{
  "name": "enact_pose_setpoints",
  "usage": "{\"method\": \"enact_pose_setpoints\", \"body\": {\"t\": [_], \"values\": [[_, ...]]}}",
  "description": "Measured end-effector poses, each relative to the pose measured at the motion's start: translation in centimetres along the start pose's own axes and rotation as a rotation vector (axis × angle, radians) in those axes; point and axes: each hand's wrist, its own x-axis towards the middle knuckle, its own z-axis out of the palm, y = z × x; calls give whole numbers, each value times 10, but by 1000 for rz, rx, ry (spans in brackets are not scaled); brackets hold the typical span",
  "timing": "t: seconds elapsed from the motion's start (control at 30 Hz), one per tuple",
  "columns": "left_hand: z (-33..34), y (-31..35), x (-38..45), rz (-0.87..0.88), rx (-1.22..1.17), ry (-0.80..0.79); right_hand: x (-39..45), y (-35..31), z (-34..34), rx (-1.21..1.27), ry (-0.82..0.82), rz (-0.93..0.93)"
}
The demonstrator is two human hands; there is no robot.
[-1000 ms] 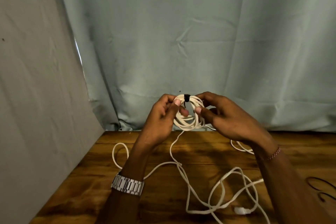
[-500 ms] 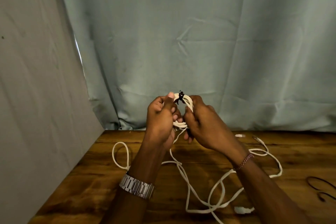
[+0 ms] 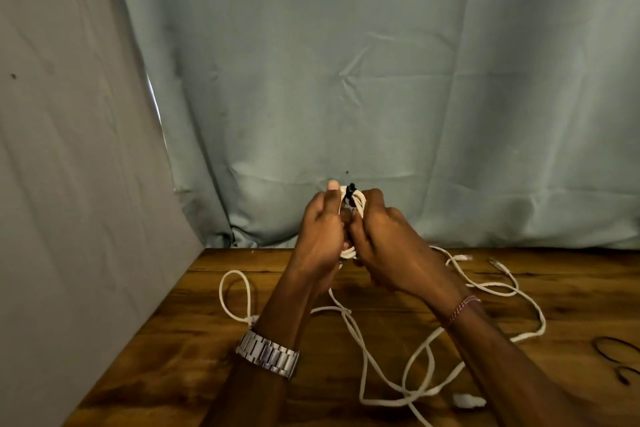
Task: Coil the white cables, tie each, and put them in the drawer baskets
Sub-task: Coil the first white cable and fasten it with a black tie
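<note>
A pale blue-green curtain (image 3: 381,80) fills the back of the view, with a grey sheet (image 3: 69,184) hanging at the left. Below them lies a dark wooden table (image 3: 194,350). Loose white cables (image 3: 377,362) sprawl over the table in open loops, with a white plug (image 3: 467,401) near the front edge and two connector ends (image 3: 464,257) toward the back right. Thin black ties (image 3: 614,352) lie at the far right edge. Both forearms reach in from below. The left hand (image 3: 320,236) and right hand (image 3: 384,246) meet above the table's back edge, fingers curled around a coil (image 3: 358,204) of white cable held upright between them, clear of the table. A black tie (image 3: 351,191) wraps the top of the coil, between the left thumb and the right fingers. A steel watch (image 3: 268,354) sits on the left wrist; a thin red bracelet (image 3: 462,307) on the right.
</note>
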Motion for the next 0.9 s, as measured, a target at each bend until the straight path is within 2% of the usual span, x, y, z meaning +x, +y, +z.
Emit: {"method": "enact_pose_setpoints", "body": {"t": [0.2, 0.3, 0.47, 0.63, 0.7, 0.77, 0.9], "values": [[-2, -3, 3, -32, 48, -72, 1, 8, 2, 4, -38, -33], [0, -8, 7, -37, -10, -98, 2, 14, -7, -7, -66, -44], [2, -13, 14, -78, -257, -175, 3, 24, -25, 193, -61, -1], [-5, -12, 16, -104, -372, -176, -2, 35, -32, 485, -115, 13], [-6, -13, 18, -103, -389, -180, -4, 39, -33, 507, -50, 81], [-5, -14, 18, -63, -331, -142, -8, 41, -34, 606, 47, 205], [1, -18, 16, 17, 35, -109, -21, 51, -38, 632, 225, 354]]}}
